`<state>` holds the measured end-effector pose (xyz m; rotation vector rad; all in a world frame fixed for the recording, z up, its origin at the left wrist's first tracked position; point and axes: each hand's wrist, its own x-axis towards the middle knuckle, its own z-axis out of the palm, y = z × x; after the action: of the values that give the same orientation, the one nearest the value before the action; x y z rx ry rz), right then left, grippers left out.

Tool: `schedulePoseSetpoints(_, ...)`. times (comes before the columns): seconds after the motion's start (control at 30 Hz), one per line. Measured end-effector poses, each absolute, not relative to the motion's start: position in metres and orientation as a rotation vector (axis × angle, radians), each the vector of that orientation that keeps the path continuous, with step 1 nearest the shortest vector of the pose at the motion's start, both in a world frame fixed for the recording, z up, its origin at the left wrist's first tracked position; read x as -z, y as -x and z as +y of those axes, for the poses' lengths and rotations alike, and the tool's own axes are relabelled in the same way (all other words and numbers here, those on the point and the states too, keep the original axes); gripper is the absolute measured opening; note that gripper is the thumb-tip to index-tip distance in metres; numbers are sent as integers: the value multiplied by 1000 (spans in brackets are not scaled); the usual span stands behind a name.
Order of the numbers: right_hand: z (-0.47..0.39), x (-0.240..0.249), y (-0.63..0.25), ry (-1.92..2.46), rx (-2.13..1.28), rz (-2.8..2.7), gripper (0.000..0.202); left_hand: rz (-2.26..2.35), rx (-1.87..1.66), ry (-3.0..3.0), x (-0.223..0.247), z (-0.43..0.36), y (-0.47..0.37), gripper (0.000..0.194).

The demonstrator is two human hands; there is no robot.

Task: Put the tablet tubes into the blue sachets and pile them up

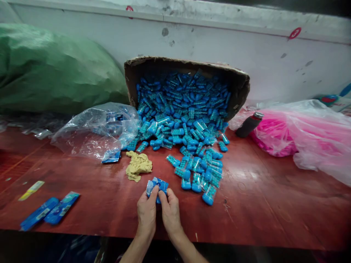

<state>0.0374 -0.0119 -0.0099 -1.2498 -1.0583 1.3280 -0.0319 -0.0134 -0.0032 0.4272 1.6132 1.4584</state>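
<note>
Near the table's front edge, my left hand [147, 209] and my right hand [170, 209] pinch a small blue printed packet [160, 183] between them, thumbs on top and close together. The lower part of the packet is hidden behind the fingers. Just beyond it lies a crumpled yellowish cloth or glove [138, 165]. To the right of the packet is a loose group of small clear containers with blue caps and blue-green beads [196, 164]. They spill from a worn cardboard box [241, 86] lying on its side.
Two blue packages [62, 208] and a yellow-and-white item [31, 190] lie at the left on the red table [252, 208]. A clear plastic bag [90, 128] and a big green sack [55, 69] are behind. At right are a dark bottle [249, 125] and pink bags [276, 135].
</note>
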Motion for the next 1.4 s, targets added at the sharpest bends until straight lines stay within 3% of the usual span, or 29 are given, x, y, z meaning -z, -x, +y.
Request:
schedulePoseSetpoints(0.17, -5, 6, -43, 1189, -1589, -846, 17, 1325, -1412, -334, -8, -16, 35, 29)
schedulePoseSetpoints(0.33, -7, 5, -42, 1210, -1440, -851, 15, 1301, -1384, -239, -13, -24, 35, 29)
schedulePoseSetpoints(0.67, -6, -5, -51, 1173, -1512, -1126, 28, 1175, -1295, -154, -15, -28, 41, 29)
schedulePoseSetpoints(0.77, 4, -16, -71, 1209, -1205, -1488, 25, 1166, -1252, -141, -16, -28, 46, 26)
schedulePoseSetpoints(0.83, 17, -22, -87, 1328, -744, -1746, 15, 1206, -1263, -103, -14, -29, 48, 24)
schedulePoseSetpoints(0.9, 31, -22, -100, 1536, -328, -1893, 17, 1227, -1270, -68, -12, -31, 50, 22)
schedulePoseSetpoints(1.03, 49, -10, -106, 1740, -88, -2125, 10, 1214, -1257, -12, -9, -33, 49, 20)
schedulePoseSetpoints(1.2, 47, -6, -103, 1632, -215, -2164, 11, 1230, -1243, 76, -11, -33, 49, 21)
schedulePoseSetpoints(1.4, 23, -18, -112, 1354, -1017, -1507, 15, 1239, -1243, 159, -10, -30, 47, 21)
